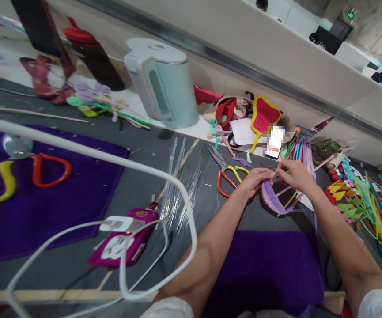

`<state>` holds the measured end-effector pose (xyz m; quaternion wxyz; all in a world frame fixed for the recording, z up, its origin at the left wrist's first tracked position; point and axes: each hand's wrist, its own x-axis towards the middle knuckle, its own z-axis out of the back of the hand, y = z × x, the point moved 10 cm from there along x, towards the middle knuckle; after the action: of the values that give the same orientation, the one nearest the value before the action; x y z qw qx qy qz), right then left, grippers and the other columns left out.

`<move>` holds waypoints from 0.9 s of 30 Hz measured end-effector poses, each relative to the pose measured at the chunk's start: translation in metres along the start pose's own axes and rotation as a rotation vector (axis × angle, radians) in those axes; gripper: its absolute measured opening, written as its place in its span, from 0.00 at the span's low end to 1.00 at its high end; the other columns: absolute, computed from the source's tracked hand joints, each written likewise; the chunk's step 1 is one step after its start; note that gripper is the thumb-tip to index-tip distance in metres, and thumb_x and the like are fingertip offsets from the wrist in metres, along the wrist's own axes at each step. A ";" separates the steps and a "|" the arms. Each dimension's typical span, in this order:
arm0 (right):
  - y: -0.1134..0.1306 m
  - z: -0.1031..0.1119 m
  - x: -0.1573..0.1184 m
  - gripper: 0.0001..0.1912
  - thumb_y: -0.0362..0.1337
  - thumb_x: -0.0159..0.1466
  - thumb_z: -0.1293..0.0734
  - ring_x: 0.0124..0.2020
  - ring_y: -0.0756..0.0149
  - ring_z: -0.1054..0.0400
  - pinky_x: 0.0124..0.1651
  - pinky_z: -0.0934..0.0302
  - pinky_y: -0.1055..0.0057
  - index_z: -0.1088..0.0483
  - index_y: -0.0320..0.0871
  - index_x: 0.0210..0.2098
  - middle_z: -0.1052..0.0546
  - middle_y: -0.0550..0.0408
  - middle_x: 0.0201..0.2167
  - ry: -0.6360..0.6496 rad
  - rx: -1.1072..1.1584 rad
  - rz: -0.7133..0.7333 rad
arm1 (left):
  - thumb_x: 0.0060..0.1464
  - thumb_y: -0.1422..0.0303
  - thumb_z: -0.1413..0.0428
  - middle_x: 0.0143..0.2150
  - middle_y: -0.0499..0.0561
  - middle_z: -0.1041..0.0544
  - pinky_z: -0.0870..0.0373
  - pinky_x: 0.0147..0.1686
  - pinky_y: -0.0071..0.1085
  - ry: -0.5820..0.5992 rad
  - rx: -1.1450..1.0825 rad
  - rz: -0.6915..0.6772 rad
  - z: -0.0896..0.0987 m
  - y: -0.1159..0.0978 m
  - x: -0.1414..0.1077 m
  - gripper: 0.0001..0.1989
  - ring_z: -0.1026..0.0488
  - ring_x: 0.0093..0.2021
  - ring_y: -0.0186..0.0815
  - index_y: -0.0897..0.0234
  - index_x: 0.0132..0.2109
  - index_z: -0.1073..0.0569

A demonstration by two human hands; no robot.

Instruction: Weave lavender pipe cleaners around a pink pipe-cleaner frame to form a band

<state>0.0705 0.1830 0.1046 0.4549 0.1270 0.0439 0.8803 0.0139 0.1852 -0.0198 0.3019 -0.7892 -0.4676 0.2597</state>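
Observation:
My left hand (258, 181) and my right hand (293, 175) meet fingertip to fingertip at the top of a curved purple craft piece (273, 199). The left fingers are pinched on its upper end. My right thumb and fingers are pressed together beside them, on a small purple bit that they largely hide. Thin pink and yellow-green stems cross inside the curve of the piece. Scissors with red and yellow handles (227, 174) lie open just left of my left hand. Below the hands is a purple mat (277, 260).
A pale kettle (167, 84) and a dark bottle with red lid (93, 57) stand at the back left. White cable loops (191, 229) cross the left foreground. Silvery wires (186, 190), a magenta power bank (134, 243), a phone (274, 143) and colourful stems (381, 216) lie around.

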 end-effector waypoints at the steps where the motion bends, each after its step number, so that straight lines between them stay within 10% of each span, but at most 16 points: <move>1: 0.001 0.001 0.000 0.07 0.36 0.63 0.37 0.27 0.67 0.33 0.34 0.47 0.71 0.31 0.43 0.29 0.26 0.57 0.25 -0.013 -0.024 0.006 | 0.36 0.67 0.33 0.21 0.49 0.27 0.38 0.25 0.25 0.001 -0.007 0.001 0.000 0.000 0.000 0.13 0.32 0.21 0.28 0.71 0.29 0.24; 10: 0.021 0.016 -0.027 0.07 0.33 0.65 0.38 0.42 0.64 0.31 0.51 0.44 0.62 0.29 0.47 0.36 0.23 0.52 0.39 -0.299 -0.212 0.311 | 0.38 0.67 0.33 0.22 0.49 0.28 0.39 0.24 0.25 0.040 -0.088 -0.004 -0.001 -0.001 0.003 0.12 0.31 0.22 0.28 0.71 0.27 0.25; 27: 0.019 0.002 -0.019 0.08 0.34 0.66 0.39 0.40 0.65 0.32 0.53 0.47 0.61 0.28 0.46 0.39 0.22 0.53 0.37 -0.196 -0.260 0.317 | 0.34 0.65 0.31 0.22 0.50 0.26 0.35 0.26 0.26 0.014 -0.031 -0.053 0.003 -0.002 0.004 0.16 0.28 0.23 0.31 0.71 0.31 0.23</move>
<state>0.0669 0.1564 0.1070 0.3257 0.1573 -0.1348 0.9225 0.0123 0.1903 -0.0210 0.2998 -0.7828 -0.4903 0.2388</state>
